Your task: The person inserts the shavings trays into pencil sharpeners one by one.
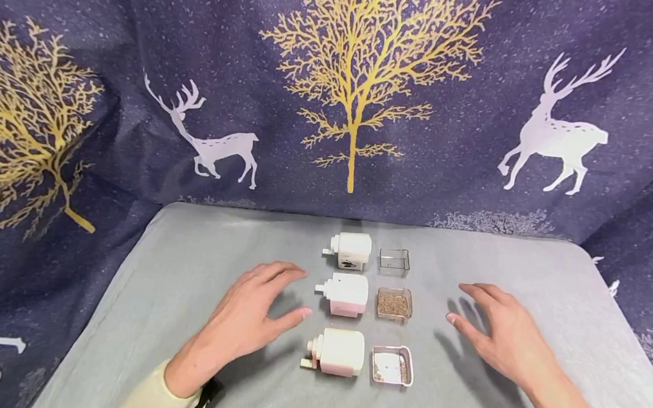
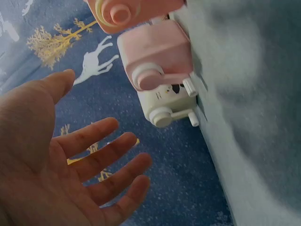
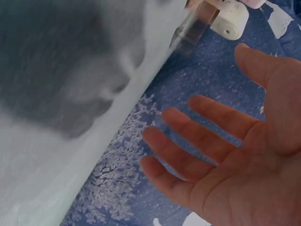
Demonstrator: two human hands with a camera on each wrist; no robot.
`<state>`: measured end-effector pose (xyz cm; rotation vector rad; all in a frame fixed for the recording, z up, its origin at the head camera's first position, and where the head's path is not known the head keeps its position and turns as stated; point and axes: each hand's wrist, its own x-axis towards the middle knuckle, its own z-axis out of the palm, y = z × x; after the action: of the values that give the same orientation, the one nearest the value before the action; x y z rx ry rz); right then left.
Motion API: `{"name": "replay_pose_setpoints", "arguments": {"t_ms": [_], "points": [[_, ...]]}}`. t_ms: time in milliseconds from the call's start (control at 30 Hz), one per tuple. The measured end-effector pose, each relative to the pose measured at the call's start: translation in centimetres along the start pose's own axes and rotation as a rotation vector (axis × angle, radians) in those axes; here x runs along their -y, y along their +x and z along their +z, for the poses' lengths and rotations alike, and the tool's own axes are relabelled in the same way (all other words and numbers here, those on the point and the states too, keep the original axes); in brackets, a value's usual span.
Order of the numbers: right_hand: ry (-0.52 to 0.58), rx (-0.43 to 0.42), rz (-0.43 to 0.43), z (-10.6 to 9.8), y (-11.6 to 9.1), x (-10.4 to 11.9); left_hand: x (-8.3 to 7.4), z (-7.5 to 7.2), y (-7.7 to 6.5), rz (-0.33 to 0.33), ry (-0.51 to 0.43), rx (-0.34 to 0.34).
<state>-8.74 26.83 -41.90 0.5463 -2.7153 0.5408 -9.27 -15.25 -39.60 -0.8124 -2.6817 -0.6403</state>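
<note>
Three crank pencil sharpeners stand in a column on the grey table: a white one (image 1: 354, 250) at the back, a pink one (image 1: 349, 295) in the middle, and a larger pale one (image 1: 342, 352) nearest, which looks orange-pink in the left wrist view. Right of them lie their clear drawers: one see-through (image 1: 394, 260), one full of brown shavings (image 1: 394, 304), one pale-rimmed with a few shavings (image 1: 392, 366). My left hand (image 1: 256, 305) hovers left of the sharpeners, fingers spread and holding nothing. To the right of the drawers my right hand (image 1: 504, 333) is likewise spread, touching nothing.
A grey cloth covers the table (image 1: 195, 238). Behind it hangs a dark blue curtain (image 1: 437, 142) printed with gold trees and white deer. Cream sleeves and black wrist straps show at both forearms.
</note>
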Motion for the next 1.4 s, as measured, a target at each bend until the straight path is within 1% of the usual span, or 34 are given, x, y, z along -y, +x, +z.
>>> {"name": "replay_pose_setpoints", "arguments": {"t_ms": [233, 367, 467, 667, 767, 1033, 1400], "points": [[0.004, 0.004, -0.050, 0.3, -0.4, 1.3, -1.3, 0.2, -0.3, 0.053, 0.003, 0.005], [0.013, 0.011, -0.064, 0.4, -0.8, 2.1, -2.1, 0.5, -0.5, 0.071, -0.006, 0.020], [0.013, 0.015, -0.075, 0.7, -1.0, 2.7, -2.6, 0.7, -0.7, 0.082, -0.024, 0.043], [0.030, 0.026, -0.117, 1.1, -1.4, 4.1, -3.4, 1.0, -0.9, 0.109, -0.030, 0.115], [0.038, 0.030, -0.141, 1.3, -1.5, 4.8, -3.7, 1.3, -1.1, 0.118, -0.032, 0.132], [0.029, 0.062, -0.184, 1.9, -1.9, 6.1, -4.2, 2.0, -1.1, 0.157, -0.049, 0.140], [0.061, 0.113, -0.223, 2.6, -2.5, 7.2, -4.8, 2.8, -1.1, 0.167, -0.058, 0.121]]}}
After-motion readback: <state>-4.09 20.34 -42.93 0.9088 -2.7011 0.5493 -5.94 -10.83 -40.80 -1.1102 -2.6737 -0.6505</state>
